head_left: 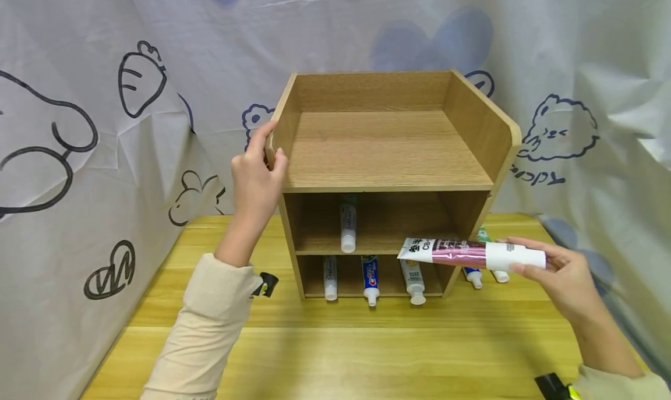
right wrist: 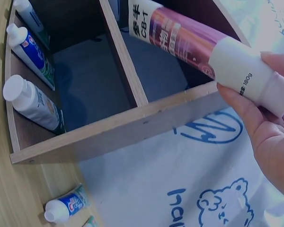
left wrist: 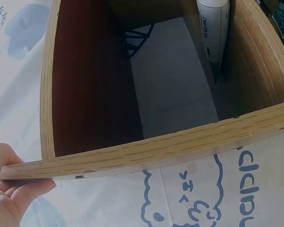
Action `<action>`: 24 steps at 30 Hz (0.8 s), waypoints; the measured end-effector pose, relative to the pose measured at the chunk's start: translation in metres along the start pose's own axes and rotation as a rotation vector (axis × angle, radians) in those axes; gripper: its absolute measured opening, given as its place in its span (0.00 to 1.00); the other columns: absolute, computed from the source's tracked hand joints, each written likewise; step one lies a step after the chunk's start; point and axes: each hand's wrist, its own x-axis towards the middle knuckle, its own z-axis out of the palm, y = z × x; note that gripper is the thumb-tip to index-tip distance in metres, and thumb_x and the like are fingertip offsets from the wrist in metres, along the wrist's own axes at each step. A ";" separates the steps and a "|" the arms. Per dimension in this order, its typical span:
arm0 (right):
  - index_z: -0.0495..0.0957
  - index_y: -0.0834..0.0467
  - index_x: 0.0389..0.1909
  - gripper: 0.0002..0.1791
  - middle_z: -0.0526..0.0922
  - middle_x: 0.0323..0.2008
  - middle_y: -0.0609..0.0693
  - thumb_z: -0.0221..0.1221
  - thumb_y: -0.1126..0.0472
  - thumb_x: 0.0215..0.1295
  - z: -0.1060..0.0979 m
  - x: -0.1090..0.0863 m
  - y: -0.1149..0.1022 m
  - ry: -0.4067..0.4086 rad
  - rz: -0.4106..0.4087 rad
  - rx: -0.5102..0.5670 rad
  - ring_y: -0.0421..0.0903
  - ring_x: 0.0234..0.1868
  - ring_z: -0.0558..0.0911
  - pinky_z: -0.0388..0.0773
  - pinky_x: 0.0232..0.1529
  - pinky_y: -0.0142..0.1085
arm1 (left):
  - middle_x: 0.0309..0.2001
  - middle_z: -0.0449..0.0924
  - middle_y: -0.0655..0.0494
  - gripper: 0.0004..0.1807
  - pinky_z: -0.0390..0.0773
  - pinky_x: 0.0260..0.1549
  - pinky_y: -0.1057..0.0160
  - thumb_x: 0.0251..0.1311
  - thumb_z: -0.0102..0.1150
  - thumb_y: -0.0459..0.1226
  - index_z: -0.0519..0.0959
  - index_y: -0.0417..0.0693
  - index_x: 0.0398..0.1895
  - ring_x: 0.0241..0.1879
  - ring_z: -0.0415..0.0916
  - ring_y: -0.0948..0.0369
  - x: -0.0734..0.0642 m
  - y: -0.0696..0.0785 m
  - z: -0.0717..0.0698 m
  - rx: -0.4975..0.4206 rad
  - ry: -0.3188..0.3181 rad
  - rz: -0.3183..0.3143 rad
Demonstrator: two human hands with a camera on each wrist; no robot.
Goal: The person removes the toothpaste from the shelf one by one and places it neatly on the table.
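Note:
A wooden shelf unit (head_left: 388,187) stands on the table. My left hand (head_left: 257,181) grips the upper left side panel of the unit, thumb and fingers on either side of its edge. In my right hand (head_left: 563,275) is a pink and white toothpaste tube (head_left: 461,253), pinched by its white cap end. The tube lies about level, its flat end pointing left in front of the middle shelf's right part. On that middle shelf is one white tube (head_left: 348,225). The bottom level holds a white tube (head_left: 330,278), a blue Crest tube (head_left: 370,280) and a wider white tube (head_left: 413,280).
More tubes lie on the table right of the unit, among them a blue one with a white cap (head_left: 473,276) and a green and white one (head_left: 500,275). The yellow wooden table (head_left: 388,347) extends in front. A white cloth with drawings (head_left: 157,126) hangs behind and at both sides.

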 end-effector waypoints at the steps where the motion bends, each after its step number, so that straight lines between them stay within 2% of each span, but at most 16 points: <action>1: 0.81 0.62 0.46 0.27 0.85 0.43 0.44 0.50 0.88 0.50 -0.003 0.000 0.001 -0.010 0.011 -0.003 0.36 0.40 0.82 0.80 0.39 0.24 | 0.12 0.66 0.46 0.21 0.57 0.14 0.70 0.58 0.49 0.27 0.72 0.38 0.56 0.14 0.57 0.59 0.000 0.000 0.000 0.000 -0.002 0.001; 8: 0.80 0.58 0.49 0.28 0.84 0.45 0.43 0.48 0.86 0.54 -0.022 0.001 0.003 -0.093 0.081 0.028 0.35 0.41 0.82 0.79 0.40 0.24 | 0.12 0.64 0.48 0.21 0.56 0.13 0.70 0.58 0.49 0.27 0.72 0.38 0.56 0.13 0.56 0.59 0.000 0.001 -0.001 -0.003 -0.001 0.000; 14: 0.80 0.60 0.48 0.29 0.85 0.45 0.47 0.45 0.88 0.53 -0.036 -0.001 0.005 -0.128 0.071 0.095 0.37 0.42 0.82 0.80 0.41 0.25 | 0.12 0.65 0.47 0.21 0.56 0.13 0.70 0.58 0.49 0.27 0.72 0.38 0.57 0.13 0.55 0.60 0.000 0.000 0.000 0.003 -0.005 -0.001; 20: 0.78 0.63 0.50 0.28 0.84 0.47 0.48 0.45 0.88 0.54 -0.050 -0.004 0.007 -0.175 0.067 0.075 0.38 0.42 0.82 0.79 0.41 0.26 | 0.13 0.67 0.45 0.21 0.57 0.13 0.69 0.58 0.49 0.27 0.72 0.38 0.57 0.13 0.56 0.60 0.000 0.000 0.000 0.004 -0.005 0.003; 24: 0.79 0.62 0.50 0.28 0.84 0.46 0.46 0.46 0.87 0.54 -0.059 -0.007 0.007 -0.162 0.073 0.002 0.37 0.42 0.82 0.79 0.40 0.25 | 0.12 0.66 0.46 0.21 0.56 0.13 0.70 0.57 0.49 0.27 0.72 0.38 0.56 0.13 0.55 0.60 0.000 0.000 0.000 0.008 0.003 0.007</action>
